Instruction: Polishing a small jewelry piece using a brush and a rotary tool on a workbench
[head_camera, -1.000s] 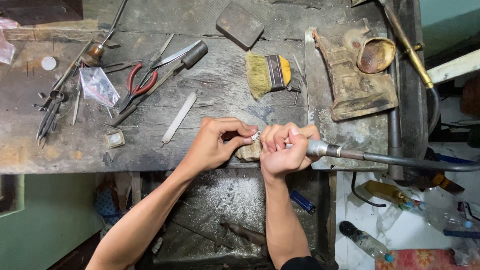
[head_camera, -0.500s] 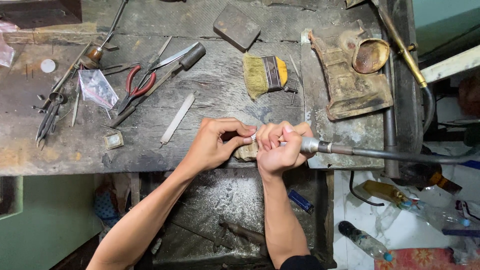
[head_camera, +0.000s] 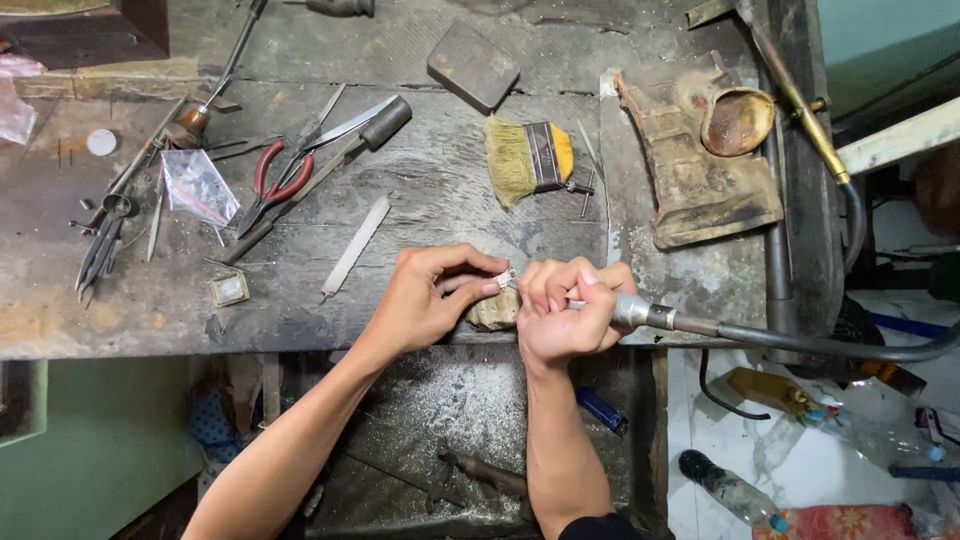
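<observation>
1. Tools lie left of the yellow-banded brush (head_camera: 527, 158): a cluster of thin metal picks (head_camera: 105, 235) at the far side, a small clear plastic bag (head_camera: 197, 185), red-handled pliers (head_camera: 278, 185) and a pale flat file (head_camera: 356, 245), all on the worn counter (head_camera: 440, 215).
2. Below the brush, at the counter's near edge, the left hand (head_camera: 425, 300) is curled narrow, thumb and fingertips pinching a small silvery piece (head_camera: 505, 278) against a pale wooden peg (head_camera: 493, 312).
3. Just right of it, also below the brush, the right hand (head_camera: 562, 310) is wrapped tight around a rotary handpiece (head_camera: 640, 313), its tip hidden at the piece; the dark flexible shaft (head_camera: 830, 345) runs off to the right.
4. Right of the brush sits a brown leather pad (head_camera: 695, 185) with a small round dish (head_camera: 738, 120).
5. Grinding looks to be mid-course: the piece is seated and under the tool, but I cannot tell how much of its surface is finished.
</observation>
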